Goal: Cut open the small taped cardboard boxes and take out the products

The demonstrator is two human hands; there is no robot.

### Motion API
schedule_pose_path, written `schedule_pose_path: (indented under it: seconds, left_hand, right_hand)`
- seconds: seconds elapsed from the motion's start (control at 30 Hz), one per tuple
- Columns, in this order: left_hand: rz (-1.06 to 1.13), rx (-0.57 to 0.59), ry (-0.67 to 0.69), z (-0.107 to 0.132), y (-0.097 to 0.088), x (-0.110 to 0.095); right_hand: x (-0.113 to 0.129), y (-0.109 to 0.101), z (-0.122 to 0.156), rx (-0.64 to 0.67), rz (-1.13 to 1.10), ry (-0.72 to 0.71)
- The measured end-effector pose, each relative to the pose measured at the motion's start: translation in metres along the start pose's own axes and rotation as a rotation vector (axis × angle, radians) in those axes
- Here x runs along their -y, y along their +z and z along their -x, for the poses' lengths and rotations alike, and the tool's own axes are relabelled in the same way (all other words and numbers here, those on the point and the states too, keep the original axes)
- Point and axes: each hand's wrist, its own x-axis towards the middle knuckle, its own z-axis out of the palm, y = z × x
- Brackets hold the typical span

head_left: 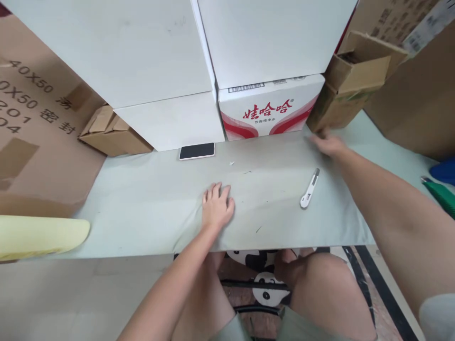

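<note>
My left hand (217, 208) lies on the pale green tablecloth (142, 203), fingers spread and holding nothing. At the far right of the table, my right hand (330, 143) reaches to the lower front of a small brown cardboard box (334, 106) with raised flaps. That hand is blurred, its fingers stretched out and apart; whether they touch the box I cannot tell. A white utility knife (310, 188) lies on the cloth between my hands, closer to the right one. Beyond my left hand rests a phone (197, 151), its dark screen up.
White cartons (167, 121) and a red-and-white water carton (266, 111) stand along the back. A large brown carton (42, 118) and a smaller flapped box (113, 135) are at left. A yellow object (42, 234) sits at the left edge, a green item (441, 194) at right.
</note>
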Motion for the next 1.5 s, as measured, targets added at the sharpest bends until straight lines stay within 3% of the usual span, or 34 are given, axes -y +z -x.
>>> schedule_pose_path:
  seconds: [0.1, 0.17, 0.33, 0.43, 0.5, 0.63, 0.8, 0.93, 1.0, 1.07, 1.17, 1.27, 1.37, 1.5]
  left_hand:
    - [0.16, -0.014, -0.006, 0.0, 0.001, 0.0]
    - [0.29, -0.033, -0.016, 0.003, 0.003, -0.002]
    - [0.462, -0.08, -0.045, 0.009, 0.003, -0.004]
    - [0.589, -0.127, -0.117, 0.012, 0.003, 0.01]
    - [0.67, -0.156, -0.204, 0.014, 0.001, 0.032]
    - [0.777, -0.168, -0.442, -0.001, -0.019, 0.107]
    - [0.766, -0.245, -0.63, -0.058, -0.084, 0.227]
    - [0.633, -0.486, -0.619, -0.109, -0.144, 0.297]
    - [0.54, -0.609, -0.572, -0.13, -0.163, 0.323]
    - [0.407, -0.617, -0.474, -0.144, -0.173, 0.346]
    - [0.332, -0.451, -0.335, -0.149, -0.175, 0.372]
    - [0.316, -0.316, -0.284, -0.134, -0.181, 0.383]
    - [0.118, -0.202, -0.316, -0.113, -0.197, 0.375]
    - [-0.369, -0.08, -0.333, -0.096, -0.215, 0.34]
  right_hand:
    - [0.021, 0.016, 0.008, 0.08, 0.068, -0.054]
    - [0.05, 0.029, 0.034, 0.11, 0.086, -0.155]
    - [0.135, 0.087, 0.164, 0.313, 0.019, -0.506]
    - [0.161, 0.117, 0.234, 0.383, 0.047, -0.638]
    - [0.166, 0.128, 0.255, 0.371, 0.148, -0.687]
    - [0.163, 0.132, 0.255, 0.333, 0.311, -0.691]
    - [0.16, 0.133, 0.251, 0.288, 0.364, -0.71]
    - [0.157, 0.136, 0.252, 0.226, 0.381, -0.762]
    - [0.157, 0.136, 0.252, 0.2, 0.393, -0.792]
    - [0.158, 0.134, 0.252, 0.186, 0.402, -0.814]
    - [0.159, 0.132, 0.251, 0.181, 0.402, -0.829]
    - [0.16, 0.132, 0.251, 0.189, 0.389, -0.821]
    - [0.159, 0.134, 0.251, 0.196, 0.38, -0.81]
    - [0.161, 0.135, 0.252, 0.202, 0.369, -0.779]
